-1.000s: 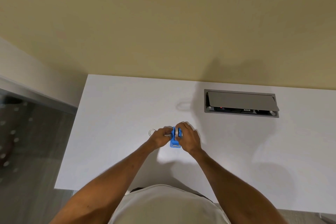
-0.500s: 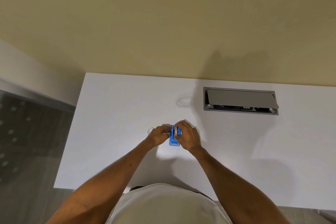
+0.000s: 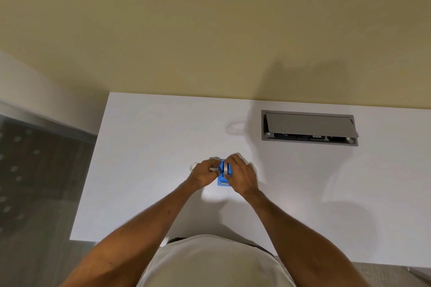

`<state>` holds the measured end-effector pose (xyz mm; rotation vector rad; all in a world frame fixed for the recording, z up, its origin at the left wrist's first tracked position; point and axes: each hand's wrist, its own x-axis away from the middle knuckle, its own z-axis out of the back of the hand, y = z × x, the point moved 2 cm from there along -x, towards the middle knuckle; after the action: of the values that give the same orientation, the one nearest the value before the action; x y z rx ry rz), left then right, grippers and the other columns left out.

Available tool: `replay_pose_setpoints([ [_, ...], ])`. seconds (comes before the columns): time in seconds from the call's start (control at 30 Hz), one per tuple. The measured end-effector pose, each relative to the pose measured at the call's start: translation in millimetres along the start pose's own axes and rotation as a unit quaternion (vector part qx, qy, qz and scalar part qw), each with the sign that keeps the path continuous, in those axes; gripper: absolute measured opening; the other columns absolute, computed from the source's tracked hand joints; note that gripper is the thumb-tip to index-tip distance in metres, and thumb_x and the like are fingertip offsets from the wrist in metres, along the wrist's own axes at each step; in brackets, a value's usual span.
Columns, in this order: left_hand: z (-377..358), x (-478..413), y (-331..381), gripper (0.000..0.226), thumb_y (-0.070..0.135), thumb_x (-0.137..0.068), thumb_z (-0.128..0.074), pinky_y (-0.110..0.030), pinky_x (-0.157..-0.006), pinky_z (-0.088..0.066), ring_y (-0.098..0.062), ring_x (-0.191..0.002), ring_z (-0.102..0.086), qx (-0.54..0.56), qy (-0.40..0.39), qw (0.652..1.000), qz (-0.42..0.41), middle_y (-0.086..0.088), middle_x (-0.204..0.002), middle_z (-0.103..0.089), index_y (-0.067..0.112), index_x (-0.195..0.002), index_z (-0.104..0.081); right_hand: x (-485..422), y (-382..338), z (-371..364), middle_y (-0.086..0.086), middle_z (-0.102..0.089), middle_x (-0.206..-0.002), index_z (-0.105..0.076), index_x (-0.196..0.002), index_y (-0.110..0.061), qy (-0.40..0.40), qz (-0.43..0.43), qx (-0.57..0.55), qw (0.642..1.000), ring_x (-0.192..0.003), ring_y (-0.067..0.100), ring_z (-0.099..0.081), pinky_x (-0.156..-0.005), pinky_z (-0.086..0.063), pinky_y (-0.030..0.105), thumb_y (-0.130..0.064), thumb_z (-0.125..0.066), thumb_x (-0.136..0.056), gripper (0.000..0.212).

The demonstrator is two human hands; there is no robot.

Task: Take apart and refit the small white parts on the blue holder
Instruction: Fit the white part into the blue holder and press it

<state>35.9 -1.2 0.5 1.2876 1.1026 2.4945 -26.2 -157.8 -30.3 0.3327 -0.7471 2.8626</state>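
Head view: small blue plastic holder (image 3: 224, 176) standing on white desk (image 3: 149, 147), well short and left of grey hinged cable hatch (image 3: 309, 127). Right hand (image 3: 241, 176) clasped round holder's right side, steadying. Left hand (image 3: 205, 173) w/ fingertips pinched on small white part (image 3: 212, 168) just left of holder; 0.5 s ago that part hardly showed, now more exposed – prob. sliding off, so disassembly underway. 1 clear ring (image 3: 193, 167) lying behind left hand, farther from hatch.
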Motion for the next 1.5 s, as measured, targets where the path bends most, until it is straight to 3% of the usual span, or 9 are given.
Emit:
replay_pose_setpoints([
  [0.23,-4,-5,12,0.049,0.013,-0.091,-0.067,-0.032,-0.111,-0.049,-0.021,-0.128,-0.064,-0.015,0.032,0.999,-0.004,0.002,-0.141,-0.068,0.021,-0.139,-0.064,5,4,1,-0.002,-0.065,-0.118,-0.064,-0.121,-0.021,0.005,0.01,0.018,1.0,-0.095,0.02,-0.069,-0.077,-0.058,0.034,-0.034,-0.084,-0.08,0.047],
  [0.37,-5,-6,15,0.046,0.009,-0.089,-0.068,-0.026,-0.096,-0.046,-0.02,-0.117,-0.066,-0.042,0.044,0.998,-0.024,0.004,-0.125,-0.069,0.02,-0.134,-0.064,3,6,2,-0.001,-0.066,-0.125,-0.061,-0.129,-0.023,0.007,0.013,-0.012,1.0,-0.103,0.02,-0.068,-0.086,-0.058,0.038,-0.044,-0.08,-0.082,0.054],
  [0.43,-8,-6,14,0.042,0.009,-0.089,-0.069,-0.028,-0.091,-0.048,-0.018,-0.107,-0.065,-0.057,0.043,0.997,-0.028,0.011,-0.114,-0.063,0.019,-0.129,-0.064,5,7,7,-0.002,-0.067,-0.122,-0.063,-0.126,-0.023,0.018,0.02,-0.016,1.0,-0.102,0.019,-0.067,-0.086,-0.056,0.037,-0.044,-0.076,-0.085,0.048],
  [0.5,-12,-6,12,0.038,0.015,-0.088,-0.07,-0.034,-0.09,-0.053,-0.015,-0.1,-0.063,-0.082,0.035,0.996,-0.031,0.012,-0.111,-0.061,0.023,-0.125,-0.063,6,8,10,-0.004,-0.068,-0.117,-0.064,-0.12,-0.024,0.035,0.026,-0.021,0.999,-0.099,0.017,-0.067,-0.085,-0.056,0.035,-0.039,-0.073,-0.086,0.039],
  [0.63,-20,-11,0,0.044,0.041,-0.085,-0.067,-0.046,-0.09,-0.059,-0.022,-0.111,-0.066,-0.117,0.035,0.992,-0.036,0.008,-0.126,-0.06,0.039,-0.127,-0.055,4,9,12,-0.003,-0.071,-0.113,-0.065,-0.118,-0.024,0.051,0.038,-0.007,0.998,-0.098,0.017,-0.067,-0.09,-0.056,0.036,-0.043,-0.071,-0.088,0.036],
  [0.8,-23,-9,7,0.047,0.025,-0.089,-0.072,-0.04,-0.087,-0.057,-0.026,-0.11,-0.067,-0.116,0.054,0.991,-0.038,0.002,-0.13,-0.058,0.031,-0.132,-0.056,2,10,10,-0.001,-0.073,-0.106,-0.066,-0.116,-0.024,0.048,0.05,0.037,0.997,-0.092,0.017,-0.068,-0.085,-0.056,0.036,-0.046,-0.072,-0.088,0.036],
  [1.07,-24,-12,3,0.051,0.027,-0.085,-0.068,-0.049,-0.078,-0.063,-0.027,-0.099,-0.07,-0.156,0.063,0.984,-0.054,0.007,-0.127,-0.055,0.04,-0.131,-0.05,-4,3,13,-0.003,-0.074,-0.101,-0.069,-0.11,-0.025,0.067,0.072,0.123,0.987,-0.088,0.017,-0.068,-0.078,-0.053,0.034,-0.048,-0.076,-0.083,0.036],
  [1.23,-27,-14,2,0.052,0.026,-0.089,-0.071,-0.046,-0.08,-0.062,-0.029,-0.101,-0.071,-0.17,0.073,0.981,-0.058,0.005,-0.135,-0.055,0.03,-0.139,-0.054,-8,4,15,-0.003,-0.074,-0.096,-0.069,-0.105,-0.025,0.059,0.067,0.092,0.992,-0.083,0.018,-0.069,-0.078,-0.053,0.036,-0.047,-0.074,-0.085,0.03],
  [1.5,-28,-16,-9,0.046,0.045,-0.097,-0.063,-0.046,-0.084,-0.063,-0.026,-0.105,-0.07,-0.155,0.068,0.983,-0.073,0.005,-0.139,-0.053,0.029,-0.138,-0.051,-9,6,14,-0.003,-0.074,-0.092,-0.072,-0.098,-0.026,0.084,0.052,0.056,0.994,-0.082,0.017,-0.068,-0.083,-0.054,0.039,-0.05,-0.068,-0.091,0.025],
])
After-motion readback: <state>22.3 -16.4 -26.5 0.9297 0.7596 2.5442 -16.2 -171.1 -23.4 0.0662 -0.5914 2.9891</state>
